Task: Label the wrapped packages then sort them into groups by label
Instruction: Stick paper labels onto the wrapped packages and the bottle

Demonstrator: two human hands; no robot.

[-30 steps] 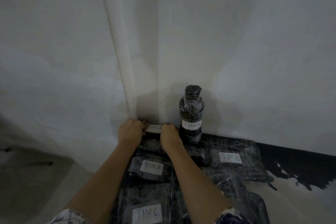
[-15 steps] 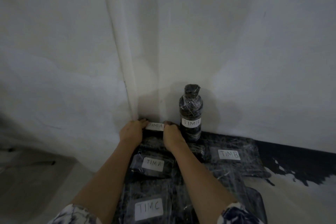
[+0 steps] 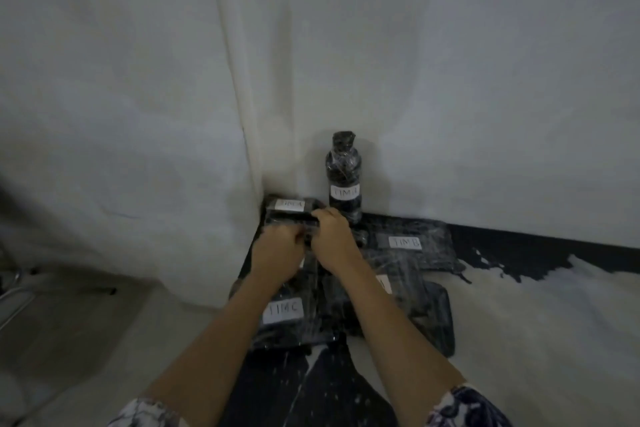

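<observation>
Close together, almost touching: left hand [image 3: 277, 253] and right hand [image 3: 334, 239], knuckles up, fingers bent down onto dark plastic wrap. Blurred at the left fingertips; cannot tell whether either hand grips or only presses. Between and beneath them, a small package [image 3: 306, 239], mostly hidden, with a sliver of white in the gap between the hands.

Just beyond the right fingertips, touching or nearly so: a corner package [image 3: 289, 206] lying flat where two faces of the wall [image 3: 450, 80] meet, white label on top reading roughly TIM A. Beyond the right hand and slightly to its right, a wrapped bottle [image 3: 343, 170], upright against the wall, with a white label low on its body; lettering soft, apparently TIM B.

Right of the right hand, a flat package [image 3: 415, 256] on the floor [image 3: 536, 340], labelled TIM B. Nearer than the left hand, partly under the left forearm, a near package [image 3: 282, 312] marked TIM C. Under the right forearm, another package [image 3: 426, 312], its label mostly covered by the arm and unreadable.

All wrapped in black under clear film, lying edge to edge or overlapping. Floor pale with dark patches, darkest along the foot of the wall to the right of the hands. Patterned sleeves [image 3: 464, 406] at both elbows.
</observation>
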